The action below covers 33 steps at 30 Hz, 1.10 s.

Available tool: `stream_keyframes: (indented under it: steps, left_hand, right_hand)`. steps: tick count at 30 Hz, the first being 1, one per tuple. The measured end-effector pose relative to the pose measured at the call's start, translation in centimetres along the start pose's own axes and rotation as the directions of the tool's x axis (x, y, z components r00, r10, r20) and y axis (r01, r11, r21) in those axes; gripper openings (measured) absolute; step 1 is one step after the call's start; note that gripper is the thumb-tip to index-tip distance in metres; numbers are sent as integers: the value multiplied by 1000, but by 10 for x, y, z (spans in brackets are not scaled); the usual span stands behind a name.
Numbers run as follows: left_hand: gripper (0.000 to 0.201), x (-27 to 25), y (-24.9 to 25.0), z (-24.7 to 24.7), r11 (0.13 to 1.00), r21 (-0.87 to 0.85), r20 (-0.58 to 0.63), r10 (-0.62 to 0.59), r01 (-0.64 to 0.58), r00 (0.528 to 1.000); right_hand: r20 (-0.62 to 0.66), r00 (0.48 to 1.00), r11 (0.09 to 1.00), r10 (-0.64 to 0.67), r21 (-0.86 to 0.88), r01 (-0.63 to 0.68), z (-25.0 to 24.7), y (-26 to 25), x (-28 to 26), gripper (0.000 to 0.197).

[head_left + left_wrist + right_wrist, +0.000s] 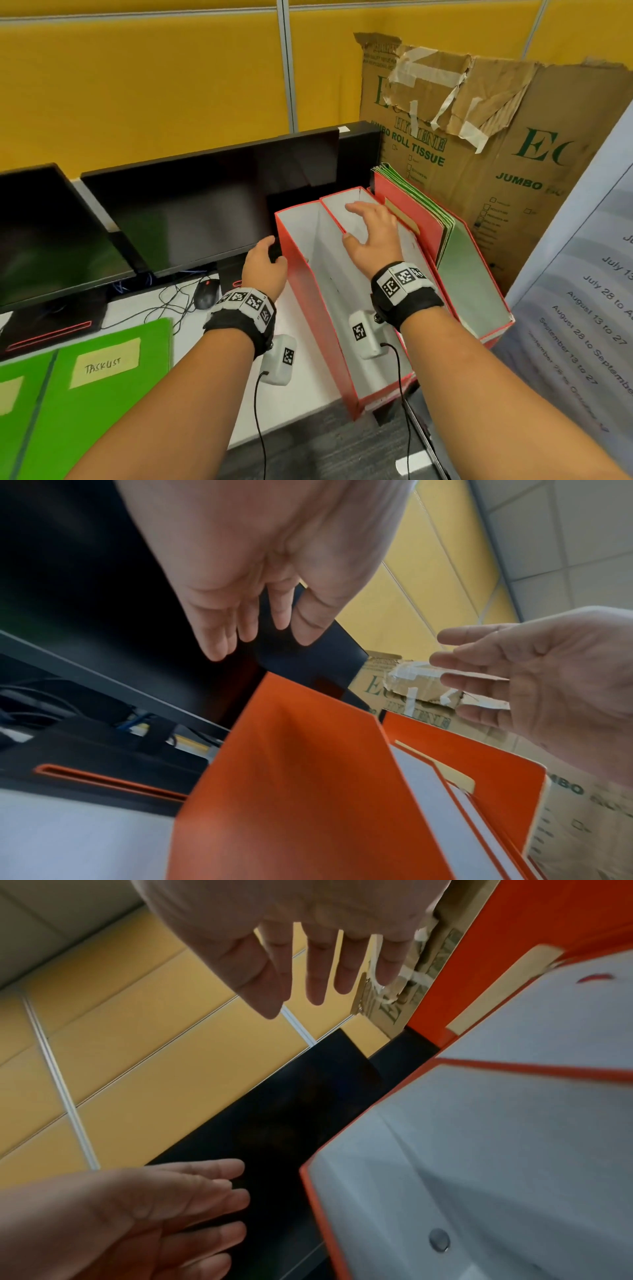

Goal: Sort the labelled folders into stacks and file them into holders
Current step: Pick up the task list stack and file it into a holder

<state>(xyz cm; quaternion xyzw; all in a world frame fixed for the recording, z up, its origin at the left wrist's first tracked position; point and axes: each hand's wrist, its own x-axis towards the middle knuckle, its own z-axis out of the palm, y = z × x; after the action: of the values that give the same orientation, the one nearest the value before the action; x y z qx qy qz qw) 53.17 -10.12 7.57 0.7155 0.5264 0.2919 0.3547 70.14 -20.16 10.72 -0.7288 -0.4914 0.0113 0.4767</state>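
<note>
three red holders [318,308] are stood side by side on the white tabletop [301,377]; the rightmost is filled with green folders [421,202]. the right hand [373,233] is held open above the middle holder, gripping nothing. the left hand [265,263] is seen relaxed, empty, beside the left holder. more green folders [99,387] are laid flat at left.

Matt card holder [318,308], torn corrugated cardboard [479,144]

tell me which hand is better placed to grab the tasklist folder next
Left, probably. The left hand is open beside the holder, nearer the green folder lying at the left. The right hand hovers over the holder, farther away.
</note>
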Motion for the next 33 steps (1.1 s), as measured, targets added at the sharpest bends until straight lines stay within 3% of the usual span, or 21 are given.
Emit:
stream_keyframes:
  steps: [14,25,33]
  left_hand:
    - [50,-11,-102,-114,990,-3,-163,-141,142,976]
    - [47,-18,-211,-213,954,14,-185,-291,299,939]
    - [49,-16,-297,-263,880,145,-152,-431,452,889]
  right_hand:
    - [223,973,996,-52,76,36,113,-79,-36,49]
    - [340,939,996,-49,81,23,230,-122,-84,49]
    - [547,830,994,109,-41,-103,311,-129,-126,50]
